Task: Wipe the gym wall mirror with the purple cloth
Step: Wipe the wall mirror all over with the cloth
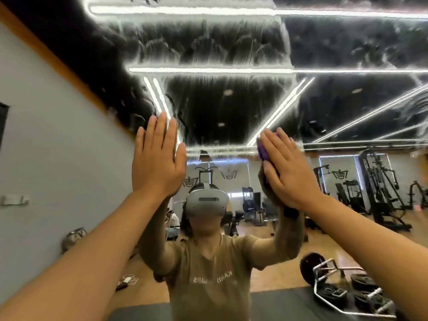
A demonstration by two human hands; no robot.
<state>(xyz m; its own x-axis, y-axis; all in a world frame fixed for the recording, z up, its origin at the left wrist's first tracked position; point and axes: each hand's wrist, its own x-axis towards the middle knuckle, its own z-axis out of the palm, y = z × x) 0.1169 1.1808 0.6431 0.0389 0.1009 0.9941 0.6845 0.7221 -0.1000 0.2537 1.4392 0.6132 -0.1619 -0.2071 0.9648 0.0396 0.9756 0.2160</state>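
The wall mirror (231,107) fills the view in front of me, and its upper part is covered with streaky white smears. My right hand (289,172) lies flat with straight fingers and presses the purple cloth (264,151) against the glass at about head height. Only a strip of the cloth shows past the hand's left edge. My left hand (157,158) is raised beside it, flat and open with fingers together, near or on the glass and holding nothing.
The mirror reflects me with a headset, gym machines (379,188), a trap bar with weight plates (342,288) on the wooden floor, and a seated person (172,222). A grey side wall (51,158) runs along the left.
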